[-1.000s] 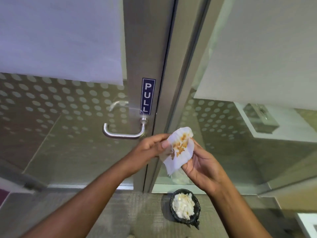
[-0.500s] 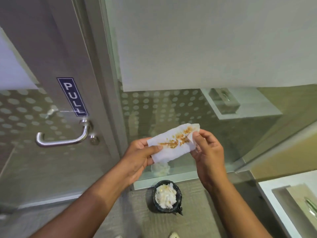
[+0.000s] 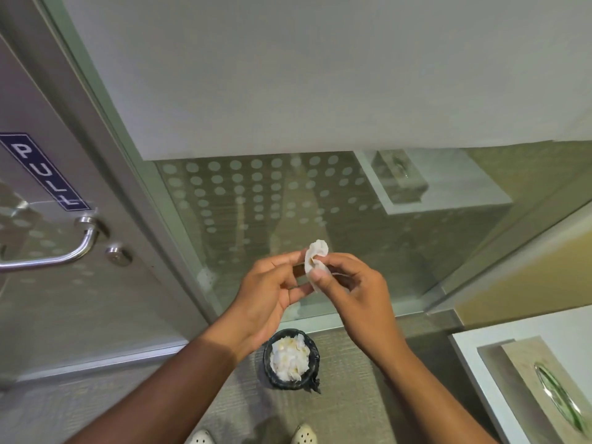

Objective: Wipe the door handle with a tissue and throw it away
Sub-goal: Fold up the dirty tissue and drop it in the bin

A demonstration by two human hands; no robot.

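A white tissue (image 3: 315, 256), folded into a small wad, is pinched between the fingers of my right hand (image 3: 352, 293). My left hand (image 3: 269, 293) touches its lower edge from the left, fingers half curled. Both hands hover in front of a glass panel, above a small black-lined bin (image 3: 290, 358) on the floor that holds several crumpled tissues. The metal door handle (image 3: 64, 251) sits at the far left on the door, well away from both hands, below a blue PULL sign (image 3: 45, 173).
The glass wall (image 3: 256, 203) with frosted dots stands straight ahead. A white table (image 3: 499, 363) with a tissue box (image 3: 551, 379) is at the lower right. My shoes (image 3: 302, 435) show at the bottom edge, on carpet.
The view has swung right, so the handle slid to the left edge. The stained tissue, spread flat between both hands before, is now folded into a small wad.
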